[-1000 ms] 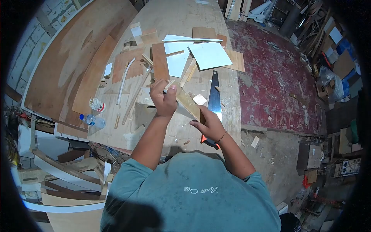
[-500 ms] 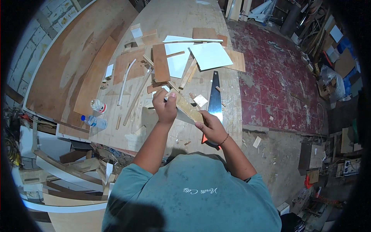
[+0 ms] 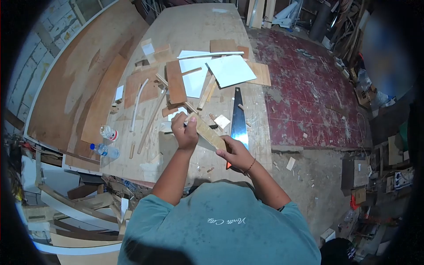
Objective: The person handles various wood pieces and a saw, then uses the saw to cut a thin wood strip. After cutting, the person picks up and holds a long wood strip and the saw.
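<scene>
A short, pale strip of wood [image 3: 209, 134] is held slantwise above the near part of the workbench. My left hand [image 3: 185, 133] grips its upper left end, thumb pressed on top. Around its lower right end my right hand [image 3: 235, 152] is closed, thumb along the near edge. Just beyond my right hand lies a handsaw [image 3: 239, 126], its blade pointing away and its orange handle mostly hidden by that hand. A small square wood offcut [image 3: 222, 121] rests on the bench to the left of the saw blade.
White panels [image 3: 232, 70], a brown board [image 3: 176, 82] and several thin strips lie across the workbench [image 3: 194, 22]. A plastic bottle [image 3: 105, 150] and a white jar [image 3: 108, 133] stand near its left edge. Scrap wood [image 3: 84, 198] is piled at lower left.
The view has shifted slightly, so the bench items appear further left and the hands lower. Both hands still hold the wood strip, at nearly the same slant.
</scene>
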`<state>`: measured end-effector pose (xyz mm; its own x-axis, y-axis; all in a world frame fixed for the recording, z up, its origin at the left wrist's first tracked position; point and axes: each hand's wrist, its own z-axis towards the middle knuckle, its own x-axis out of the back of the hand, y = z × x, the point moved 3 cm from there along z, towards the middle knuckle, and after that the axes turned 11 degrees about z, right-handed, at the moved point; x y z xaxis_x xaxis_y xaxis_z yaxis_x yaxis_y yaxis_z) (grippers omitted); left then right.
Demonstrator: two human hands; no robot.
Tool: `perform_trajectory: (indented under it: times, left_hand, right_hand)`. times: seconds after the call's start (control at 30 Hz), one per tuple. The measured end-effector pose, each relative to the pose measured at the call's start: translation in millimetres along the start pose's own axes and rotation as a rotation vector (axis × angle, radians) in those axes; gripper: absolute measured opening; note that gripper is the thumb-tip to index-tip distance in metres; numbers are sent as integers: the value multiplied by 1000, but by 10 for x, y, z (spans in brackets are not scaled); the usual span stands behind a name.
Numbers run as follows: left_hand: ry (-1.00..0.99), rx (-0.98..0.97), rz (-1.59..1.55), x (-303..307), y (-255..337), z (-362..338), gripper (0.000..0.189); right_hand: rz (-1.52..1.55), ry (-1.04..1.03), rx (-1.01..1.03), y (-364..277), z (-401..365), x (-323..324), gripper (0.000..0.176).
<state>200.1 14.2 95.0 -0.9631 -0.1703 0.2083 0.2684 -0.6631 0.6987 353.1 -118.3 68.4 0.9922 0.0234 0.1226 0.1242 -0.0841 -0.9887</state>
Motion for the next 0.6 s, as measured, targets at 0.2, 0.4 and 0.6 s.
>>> perform_trajectory:
  times: [0.2,0.4,0.6]
  left_hand:
    - [-7,-5,19,23,-4,-28,32]
    - [-30,4,58,119,-42,-49,32]
    - [20,-36,89,173,-11,-58,32]
  right_hand:
    - [-95,2,40,-133,22,-78,58]
    - [-106,15,45,-191,21,-139,56]
    - [-140,30,156,-109,27,-195,55]
